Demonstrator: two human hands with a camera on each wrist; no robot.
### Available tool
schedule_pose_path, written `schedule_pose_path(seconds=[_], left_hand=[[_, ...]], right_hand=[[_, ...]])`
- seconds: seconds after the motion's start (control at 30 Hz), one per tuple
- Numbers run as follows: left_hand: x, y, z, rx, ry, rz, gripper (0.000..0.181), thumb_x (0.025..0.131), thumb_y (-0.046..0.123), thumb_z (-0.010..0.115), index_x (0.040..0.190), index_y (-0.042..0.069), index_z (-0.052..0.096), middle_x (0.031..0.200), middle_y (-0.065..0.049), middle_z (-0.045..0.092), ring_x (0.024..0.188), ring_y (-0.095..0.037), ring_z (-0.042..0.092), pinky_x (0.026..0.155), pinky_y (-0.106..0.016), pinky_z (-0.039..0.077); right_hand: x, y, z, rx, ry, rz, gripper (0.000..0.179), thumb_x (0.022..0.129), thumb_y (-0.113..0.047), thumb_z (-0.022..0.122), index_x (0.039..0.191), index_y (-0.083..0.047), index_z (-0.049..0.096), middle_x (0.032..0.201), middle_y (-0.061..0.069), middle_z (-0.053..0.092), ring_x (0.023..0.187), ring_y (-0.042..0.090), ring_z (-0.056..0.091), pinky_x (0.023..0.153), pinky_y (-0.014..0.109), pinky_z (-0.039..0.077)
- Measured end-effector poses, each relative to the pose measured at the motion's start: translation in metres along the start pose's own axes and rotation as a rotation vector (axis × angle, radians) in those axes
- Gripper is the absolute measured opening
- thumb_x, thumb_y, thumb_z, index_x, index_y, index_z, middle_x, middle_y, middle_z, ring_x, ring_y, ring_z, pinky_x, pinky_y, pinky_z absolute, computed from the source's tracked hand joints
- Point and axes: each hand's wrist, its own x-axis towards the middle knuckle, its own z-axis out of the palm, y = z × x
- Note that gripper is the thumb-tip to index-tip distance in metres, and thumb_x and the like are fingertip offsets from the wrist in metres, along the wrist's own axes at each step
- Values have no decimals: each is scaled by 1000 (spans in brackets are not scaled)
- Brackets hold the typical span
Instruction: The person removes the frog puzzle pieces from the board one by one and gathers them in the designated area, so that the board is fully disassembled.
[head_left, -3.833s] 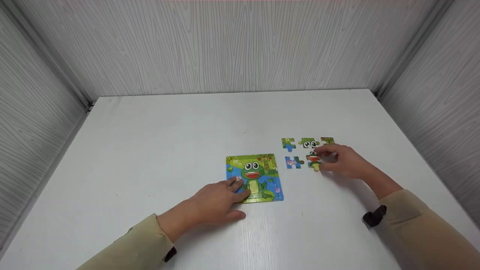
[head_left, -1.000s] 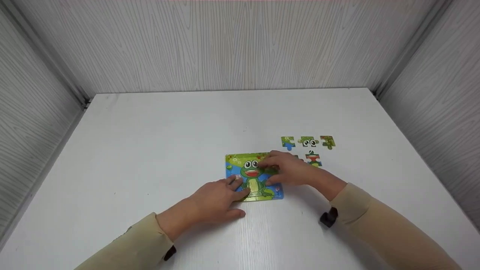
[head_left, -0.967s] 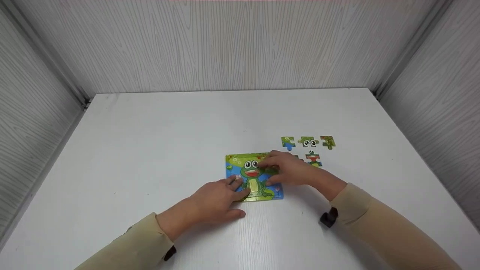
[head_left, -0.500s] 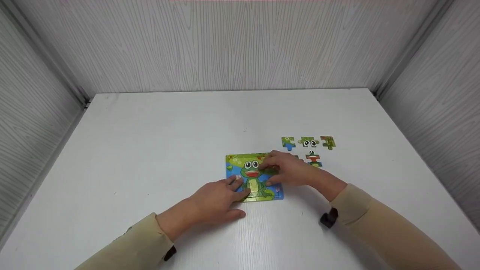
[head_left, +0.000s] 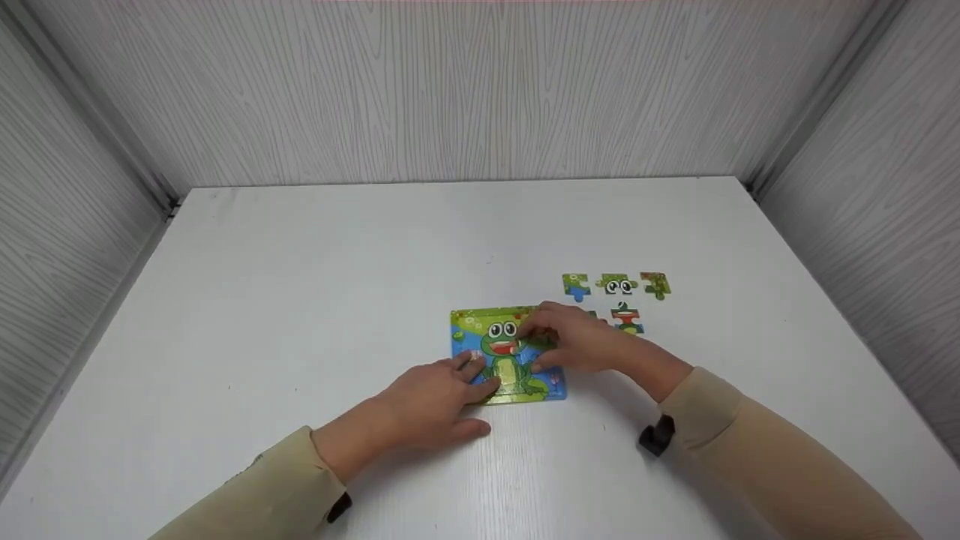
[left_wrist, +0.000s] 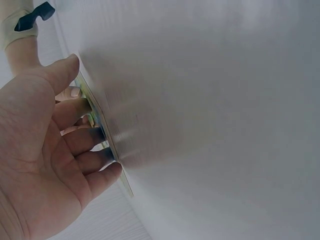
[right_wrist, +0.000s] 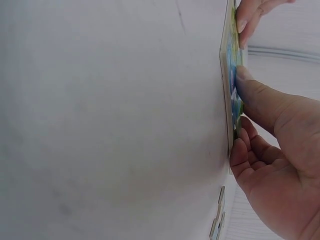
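A square frog puzzle board lies on the white table in the head view, its picture partly covered by both hands. My left hand rests spread fingers on the board's lower left, thumb on the table; the left wrist view shows those fingertips on the board. Over the board's right side, my right hand pinches a puzzle piece between thumb and fingers. One edge of that piece looks slightly raised, and most of it is hidden by the hand.
Several loose puzzle pieces lie right of the board: a corner piece, a frog-eyes piece, a tree piece and a mouth piece. Another is mostly behind the right hand. A pale wall bounds the table's back.
My right hand has moved left from the loose pieces onto the board, leaving the mouth piece on the table. A piece's edge has lifted slightly under its fingers. The left hand stays put.
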Motion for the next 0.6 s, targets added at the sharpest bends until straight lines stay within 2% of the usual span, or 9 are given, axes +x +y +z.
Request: schedule_pose_path(seconds=[0.23,0.6], left_hand=[[0,-1,1,3,2,2,67,105,56,59,159,19,52,166,-13,42,155,-34,36,118,-51,42],[1,-1,1,19,12,10,65,105,54,59,159,18,53,165,-14,43,155,-34,38,116,-51,45]], right_hand=[[0,-1,2,7,-2,28,45,93,-21,86,133,-17,66,121,-3,61,111,19,58,102,40,50],[-1,1,0,-25,14,-32,42,91,-21,88,130,-18,73,119,-4,64,106,18,57,96,41,51]])
